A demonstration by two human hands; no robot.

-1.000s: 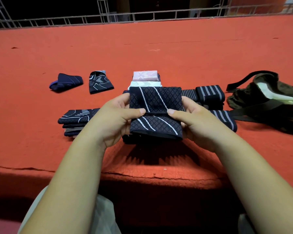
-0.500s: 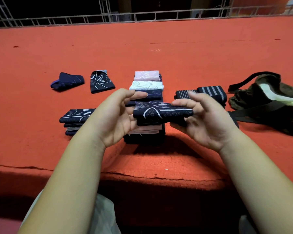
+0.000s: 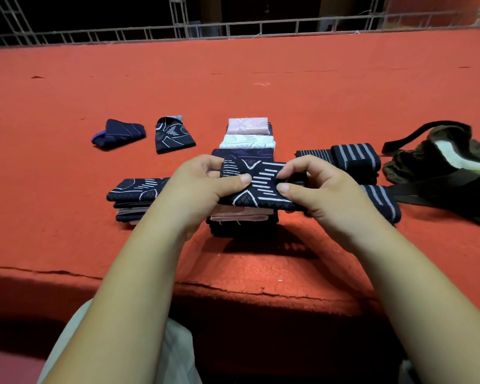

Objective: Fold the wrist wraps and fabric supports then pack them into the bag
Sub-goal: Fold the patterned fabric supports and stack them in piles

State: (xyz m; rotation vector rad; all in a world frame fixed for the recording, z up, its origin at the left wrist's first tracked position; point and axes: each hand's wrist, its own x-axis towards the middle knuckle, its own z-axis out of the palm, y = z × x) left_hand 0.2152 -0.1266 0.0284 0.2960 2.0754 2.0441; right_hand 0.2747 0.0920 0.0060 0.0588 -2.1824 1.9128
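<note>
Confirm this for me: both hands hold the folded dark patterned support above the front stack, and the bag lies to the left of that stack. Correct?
Not quite. The head view shows the bag lying to the right of the front stack, not the left. The rest stands: the left hand and the right hand both hold the folded dark patterned support above it.

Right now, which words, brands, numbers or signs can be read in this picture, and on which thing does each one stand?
None: no text can be read here.
Dark support, pinched by left hand and right hand: white lines and diamonds only, no letters.
Striped wraps: plain stripes.
Bag: no label shows.
</note>
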